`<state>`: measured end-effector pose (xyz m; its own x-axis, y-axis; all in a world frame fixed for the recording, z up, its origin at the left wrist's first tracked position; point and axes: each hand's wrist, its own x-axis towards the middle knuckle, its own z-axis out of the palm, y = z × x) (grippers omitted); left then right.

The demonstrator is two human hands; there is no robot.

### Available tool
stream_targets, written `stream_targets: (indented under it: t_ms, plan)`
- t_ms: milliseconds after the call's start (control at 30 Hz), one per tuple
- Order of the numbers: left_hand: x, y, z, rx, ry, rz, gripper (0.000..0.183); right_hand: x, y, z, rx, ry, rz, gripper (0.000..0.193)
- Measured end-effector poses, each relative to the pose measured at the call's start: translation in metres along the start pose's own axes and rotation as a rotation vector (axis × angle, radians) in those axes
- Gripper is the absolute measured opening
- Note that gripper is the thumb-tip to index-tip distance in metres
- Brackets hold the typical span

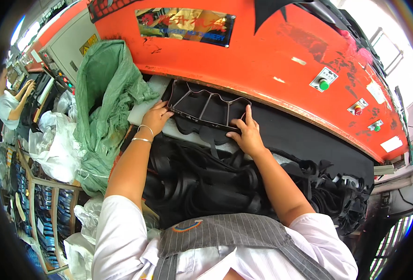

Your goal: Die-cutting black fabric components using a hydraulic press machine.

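A dark metal cutting die (199,121) with a wavy far edge and several crossbars lies on black sheet material (285,133), under the front edge of an orange-red press (267,56). My left hand (156,117), with a silver bangle at the wrist, holds the die's left end, its fingertips on the frame. At the opposite end, my right hand (248,134) grips the frame, with the index finger reaching toward the far edge and the thumb on the near side. Black cut pieces hang just below the die. A white pad (143,111) shows beside my left hand.
Tangled black scrap (201,182) is heaped between my forearms and to the right. A green sack (96,102) and white plastic bags (57,147) crowd the left. Press buttons (324,85) sit at the right. Another person (12,105) works at the far left.
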<state>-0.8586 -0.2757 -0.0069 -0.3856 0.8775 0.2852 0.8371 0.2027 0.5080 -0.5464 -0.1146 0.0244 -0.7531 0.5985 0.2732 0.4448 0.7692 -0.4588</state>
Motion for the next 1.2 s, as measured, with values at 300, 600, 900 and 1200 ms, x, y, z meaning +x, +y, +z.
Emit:
stream_targets:
  t_ms: [300, 600, 900, 1200]
  plan:
    - [0.088, 0.163, -0.025, -0.087, -0.06, 0.088, 0.038, -0.029, 0.096, -0.209, -0.017, 0.767, -0.093, 0.06]
    - [0.155, 0.425, 0.062, -0.583, -0.258, 0.657, 0.031, -0.071, 0.378, -0.449, -0.36, 1.585, 0.709, 0.076]
    - [0.166, 0.37, 0.078, -0.322, 0.044, 0.657, 0.029, -0.047, 0.394, -0.436, -0.562, 1.49, 0.466, 0.064]
    - [0.001, 0.23, 0.076, 0.052, -0.404, -0.039, 0.032, -0.037, 0.35, -0.422, -0.301, 1.498, 0.604, 0.069]
